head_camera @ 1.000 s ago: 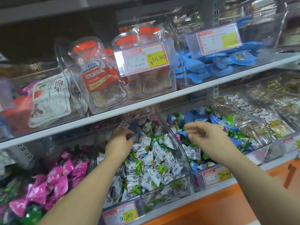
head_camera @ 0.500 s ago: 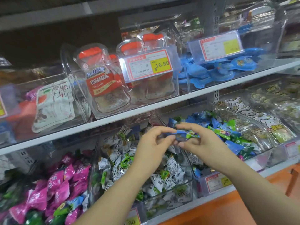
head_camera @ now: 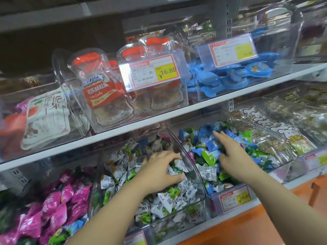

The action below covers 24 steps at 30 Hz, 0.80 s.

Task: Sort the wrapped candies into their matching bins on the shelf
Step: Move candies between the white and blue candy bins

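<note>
Parting after the mid-air handover, the right hand (head_camera: 231, 152) now lies with straight, released fingers over the blue-candy bin (head_camera: 215, 200). The passed blue piece is evidently delivered there. The left hand (head_camera: 162, 172) clutches white-wrapped candies (head_camera: 177, 167) in the middle bin (head_camera: 198, 206); sorting remains unfinished.

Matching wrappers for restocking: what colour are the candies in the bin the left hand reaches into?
The candies are white with green patches and dark lettering; head view.
</note>
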Each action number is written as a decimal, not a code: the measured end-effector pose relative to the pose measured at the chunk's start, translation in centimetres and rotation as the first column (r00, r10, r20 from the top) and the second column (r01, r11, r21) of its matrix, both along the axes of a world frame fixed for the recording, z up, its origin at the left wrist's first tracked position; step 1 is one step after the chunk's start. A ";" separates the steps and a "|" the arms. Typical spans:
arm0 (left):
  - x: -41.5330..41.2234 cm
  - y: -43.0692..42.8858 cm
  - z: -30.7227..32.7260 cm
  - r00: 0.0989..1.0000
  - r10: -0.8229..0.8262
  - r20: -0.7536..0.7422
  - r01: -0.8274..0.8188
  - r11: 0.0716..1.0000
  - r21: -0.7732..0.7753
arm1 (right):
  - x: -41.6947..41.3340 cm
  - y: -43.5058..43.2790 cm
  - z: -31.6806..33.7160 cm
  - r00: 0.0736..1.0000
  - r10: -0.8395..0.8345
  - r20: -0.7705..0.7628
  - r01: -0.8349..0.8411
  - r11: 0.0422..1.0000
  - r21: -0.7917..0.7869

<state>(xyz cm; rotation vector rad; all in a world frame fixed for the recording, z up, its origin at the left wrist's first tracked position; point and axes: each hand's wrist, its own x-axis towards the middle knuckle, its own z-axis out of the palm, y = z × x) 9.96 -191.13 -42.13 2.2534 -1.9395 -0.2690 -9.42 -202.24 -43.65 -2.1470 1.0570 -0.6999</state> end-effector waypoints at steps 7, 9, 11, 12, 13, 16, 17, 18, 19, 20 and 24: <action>0.8 2.1 0.3 0.983 -0.057 0.174 0.061 0.998 -0.019 | -0.2 0.4 0.0 0.997 -0.030 -0.065 0.024 0.996 -0.090; 1.8 3.3 0.6 0.984 -0.025 0.174 0.035 0.998 -0.050 | -0.1 0.8 0.3 0.997 -0.039 -0.065 0.030 0.991 -0.133; 2.8 4.6 0.8 0.982 0.005 0.188 0.007 0.998 -0.065 | 0.1 1.5 0.8 0.998 -0.007 -0.066 -0.004 0.987 -0.163; 3.2 5.2 0.8 0.979 0.018 0.201 -0.005 0.998 -0.064 | 0.3 1.9 1.0 0.998 0.022 -0.059 -0.032 0.985 -0.171; 3.6 5.7 0.8 0.977 0.030 0.211 -0.018 0.998 -0.060 | 0.5 2.4 1.2 0.997 0.049 -0.054 -0.058 0.982 -0.178; 4.4 6.8 0.8 0.978 0.065 0.200 -0.053 0.996 -0.066 | 0.9 3.3 1.5 0.990 0.105 -0.095 -0.121 0.976 -0.180; 4.7 7.1 0.8 0.978 0.078 0.195 -0.067 0.996 -0.063 | 1.1 3.5 1.6 0.984 0.136 -0.113 -0.153 0.976 -0.157; 5.0 7.4 0.7 0.977 0.090 0.194 -0.080 0.995 -0.058 | 1.1 3.7 1.6 0.977 0.169 -0.129 -0.185 0.975 -0.120; 5.4 7.7 0.6 0.976 0.103 0.191 -0.096 0.994 -0.046 | 1.2 3.8 1.6 0.970 0.196 -0.144 -0.209 0.974 -0.083; 5.7 7.9 0.6 0.979 0.114 0.172 -0.110 0.993 -0.033 | 1.2 3.8 1.5 0.964 0.215 -0.157 -0.228 0.971 -0.068; 5.9 8.3 1.1 0.985 0.166 0.052 -0.165 0.986 -0.016 | 1.4 3.6 1.4 0.961 0.207 -0.186 -0.222 0.973 -0.066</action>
